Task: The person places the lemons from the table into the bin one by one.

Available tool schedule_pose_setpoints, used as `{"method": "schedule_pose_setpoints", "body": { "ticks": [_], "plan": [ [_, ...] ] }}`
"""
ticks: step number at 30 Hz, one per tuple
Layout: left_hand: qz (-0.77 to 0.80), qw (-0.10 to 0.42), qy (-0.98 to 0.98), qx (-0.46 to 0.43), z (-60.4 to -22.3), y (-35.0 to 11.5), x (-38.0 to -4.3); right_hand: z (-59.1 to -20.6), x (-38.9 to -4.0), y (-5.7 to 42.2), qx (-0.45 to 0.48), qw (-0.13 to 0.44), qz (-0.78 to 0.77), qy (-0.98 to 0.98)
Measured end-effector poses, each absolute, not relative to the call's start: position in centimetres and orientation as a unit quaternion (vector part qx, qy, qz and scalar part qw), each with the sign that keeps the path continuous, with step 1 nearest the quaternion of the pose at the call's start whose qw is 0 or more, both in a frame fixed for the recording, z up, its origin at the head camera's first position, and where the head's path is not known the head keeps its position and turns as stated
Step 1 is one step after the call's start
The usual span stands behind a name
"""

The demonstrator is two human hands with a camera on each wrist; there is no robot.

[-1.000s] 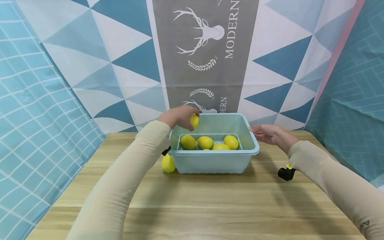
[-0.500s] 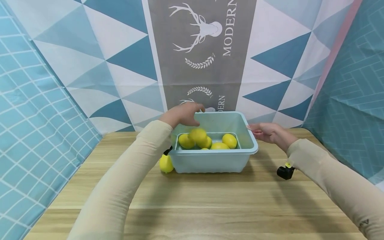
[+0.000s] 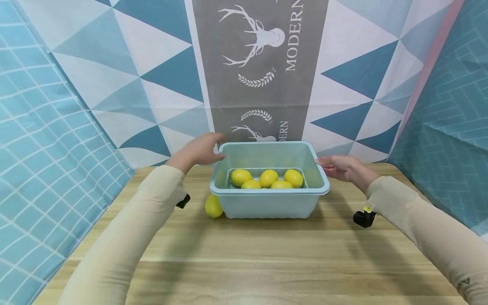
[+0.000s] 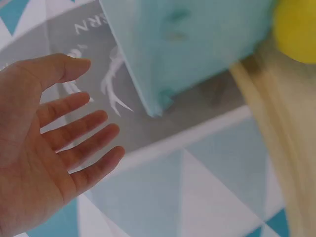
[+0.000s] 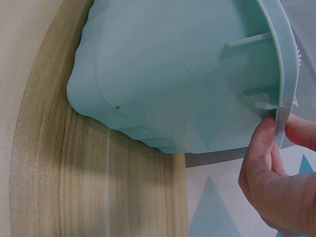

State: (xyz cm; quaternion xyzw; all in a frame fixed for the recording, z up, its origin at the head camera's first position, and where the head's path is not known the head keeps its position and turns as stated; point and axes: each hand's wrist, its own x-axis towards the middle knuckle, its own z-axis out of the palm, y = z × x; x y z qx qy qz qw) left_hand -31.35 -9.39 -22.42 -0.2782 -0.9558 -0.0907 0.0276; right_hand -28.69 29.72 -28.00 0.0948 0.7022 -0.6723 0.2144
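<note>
A light blue plastic bin stands on the wooden table with several yellow lemons inside. One more lemon lies on the table against the bin's left side; it also shows at the top corner of the left wrist view. My left hand is in the air beside the bin's back left corner, fingers spread and holding nothing, as the left wrist view shows. At the bin's right side, my right hand pinches the rim between thumb and fingers.
The wooden table extends in front of the bin. Patterned cloth hangs right behind it, with blue sheets on both sides. Black camera mounts hang below the wrists.
My left hand let a lemon drop into the bin, then moved left, out past the rim. That lemon now lies among the others. The right hand has stayed at the rim.
</note>
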Motion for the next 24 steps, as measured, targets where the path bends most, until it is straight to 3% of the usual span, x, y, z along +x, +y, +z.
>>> {"method": "schedule_pose_setpoints", "body": {
  "ticks": [12,24],
  "plan": [
    [-0.139,0.016,-0.96,-0.244,-27.5,-13.3,-30.4,-28.0,-28.8,29.7,0.122,0.207,-0.686,0.687],
    [-0.16,-0.046,-0.962,-0.218,-31.8,-13.8,-29.4,-28.4,-29.0,30.4,0.092,0.216,-0.684,0.691]
  ]
}}
